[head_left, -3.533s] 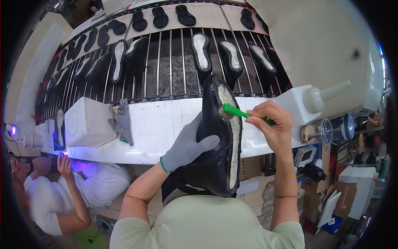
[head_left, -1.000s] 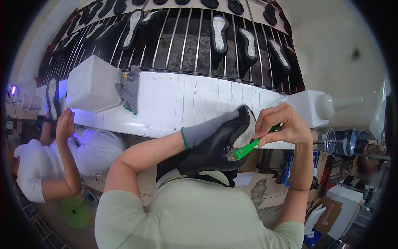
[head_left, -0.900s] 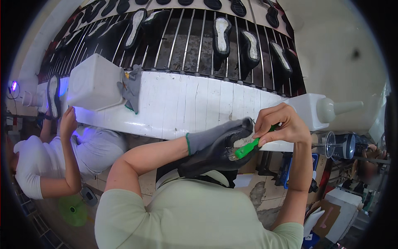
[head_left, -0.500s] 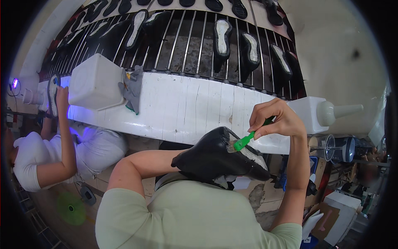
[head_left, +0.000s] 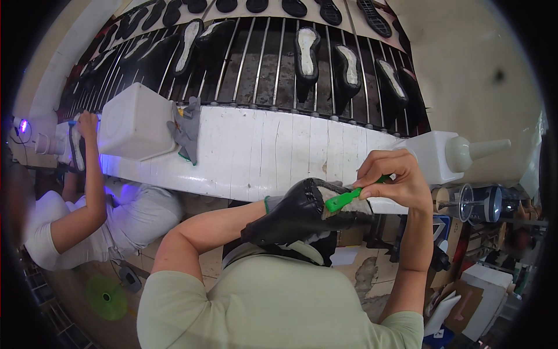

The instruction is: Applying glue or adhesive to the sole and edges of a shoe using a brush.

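Observation:
My right hand [head_left: 390, 177] pinches a small green-handled brush [head_left: 344, 199], its head down on the pale sole face of a black shoe upper [head_left: 285, 218]. That upper is held tilted in front of my chest, its black edge folded around the whitish underside. My left hand [head_left: 317, 237] wears a grey glove and supports the upper from below. Most of its fingers are hidden by the shoe; a bit of grey shows under the near edge.
A white bench [head_left: 250, 145] runs ahead, carrying a white square container [head_left: 136, 121] and a grey glove [head_left: 187, 131]. Beyond, a roller conveyor [head_left: 247, 70] bears several black shoes with pale bottoms; black soles line the shelf behind. A white bottle [head_left: 436, 157] lies right. A co-worker [head_left: 87, 224] sits at left.
The shoe upper has turned a little in my left hand, showing its pale underside more. My right hand and the brush have dropped slightly. The co-worker's raised shoe has lowered.

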Action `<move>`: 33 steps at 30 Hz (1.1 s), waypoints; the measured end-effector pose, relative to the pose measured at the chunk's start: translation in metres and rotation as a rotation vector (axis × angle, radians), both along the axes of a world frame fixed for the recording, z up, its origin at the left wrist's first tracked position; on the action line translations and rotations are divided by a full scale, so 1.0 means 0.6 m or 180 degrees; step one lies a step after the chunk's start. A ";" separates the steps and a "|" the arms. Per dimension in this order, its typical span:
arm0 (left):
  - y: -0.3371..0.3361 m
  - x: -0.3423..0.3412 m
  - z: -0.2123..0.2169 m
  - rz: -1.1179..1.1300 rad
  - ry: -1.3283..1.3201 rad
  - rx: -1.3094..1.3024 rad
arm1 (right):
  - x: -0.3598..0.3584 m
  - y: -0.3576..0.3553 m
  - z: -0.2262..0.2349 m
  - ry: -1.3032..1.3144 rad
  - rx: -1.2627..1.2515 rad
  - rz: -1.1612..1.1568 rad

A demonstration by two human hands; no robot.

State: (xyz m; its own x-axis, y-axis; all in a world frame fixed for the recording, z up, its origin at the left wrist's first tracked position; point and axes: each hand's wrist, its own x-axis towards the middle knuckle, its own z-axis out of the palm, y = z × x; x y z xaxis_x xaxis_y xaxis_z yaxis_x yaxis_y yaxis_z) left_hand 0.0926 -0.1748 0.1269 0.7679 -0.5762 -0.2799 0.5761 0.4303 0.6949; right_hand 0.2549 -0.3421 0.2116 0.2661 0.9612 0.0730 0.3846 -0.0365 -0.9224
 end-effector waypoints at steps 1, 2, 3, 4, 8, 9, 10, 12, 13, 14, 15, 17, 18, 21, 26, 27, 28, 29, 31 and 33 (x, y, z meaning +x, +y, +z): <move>-0.004 0.008 0.014 0.0380 -0.0883 0.0905 | -0.003 -0.002 0.002 -0.0003 0.0006 -0.0015; -0.008 0.018 -0.001 0.0364 -0.0889 0.0908 | -0.005 -0.004 0.004 -0.0053 0.0048 -0.0096; -0.011 0.028 -0.028 0.0638 -0.1436 0.0791 | -0.009 -0.006 0.009 -0.0111 0.0094 -0.0186; -0.009 0.034 -0.049 0.0939 -0.1968 0.0675 | -0.012 -0.005 0.013 -0.0110 0.0104 -0.0181; 0.004 0.055 -0.086 0.0641 0.0115 -0.0125 | -0.021 -0.010 0.022 -0.0355 0.0162 -0.0249; 0.006 0.059 -0.074 0.0627 0.0115 -0.0119 | -0.023 -0.013 0.023 -0.0394 0.0153 -0.0291; 0.011 0.064 -0.059 0.0787 0.0526 -0.0292 | -0.025 -0.015 0.025 -0.0394 0.0158 -0.0305; 0.019 0.067 -0.040 0.1025 0.0816 -0.0311 | -0.031 -0.017 0.030 -0.0367 0.0017 -0.0509; 0.024 0.067 -0.034 0.1018 0.0812 -0.0301 | -0.033 -0.018 0.030 -0.0369 0.0027 -0.0518; 0.028 0.067 -0.027 0.1154 0.0928 -0.0150 | -0.035 -0.018 0.031 -0.0378 -0.0075 -0.0644; 0.032 0.069 -0.019 0.1275 0.1036 0.0004 | -0.037 -0.019 0.033 -0.0392 -0.0178 -0.0785; 0.039 0.070 0.000 0.1190 0.0991 0.0203 | -0.034 -0.014 0.021 -0.0589 -0.0108 -0.1062; 0.038 0.073 0.003 0.1429 0.0942 0.0014 | -0.032 -0.011 0.017 -0.0785 -0.0049 -0.1316; 0.056 0.080 -0.007 0.1614 0.0647 0.0031 | -0.024 -0.015 0.018 0.0042 -0.0173 -0.1171; 0.065 0.089 0.027 0.1641 0.0734 0.0114 | 0.009 -0.024 0.035 0.0203 0.0141 0.0043; 0.067 0.089 0.035 0.1695 0.0712 0.0144 | 0.013 -0.026 0.036 0.0175 0.0185 0.0024; 0.073 0.088 0.040 0.1747 0.0581 0.0044 | 0.016 -0.027 0.035 0.0321 0.0397 -0.0273; 0.074 0.084 0.051 0.2109 0.0141 0.0318 | 0.020 -0.030 0.035 0.0468 0.0616 -0.0565; 0.086 0.085 0.038 0.2868 -0.0858 0.0471 | 0.031 -0.045 0.035 0.0910 0.0876 -0.1049; 0.070 0.086 0.060 0.4266 -0.2129 0.1221 | 0.046 -0.045 0.031 0.1468 0.1507 -0.2335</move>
State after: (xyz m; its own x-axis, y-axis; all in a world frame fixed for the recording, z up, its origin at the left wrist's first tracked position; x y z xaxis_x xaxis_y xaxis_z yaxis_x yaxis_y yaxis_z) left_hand 0.1440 -0.1325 0.1626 0.6869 0.6375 0.3491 -0.5240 0.1015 0.8456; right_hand 0.2826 -0.3690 0.2301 0.8835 0.4449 0.1468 0.0133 0.2894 -0.9571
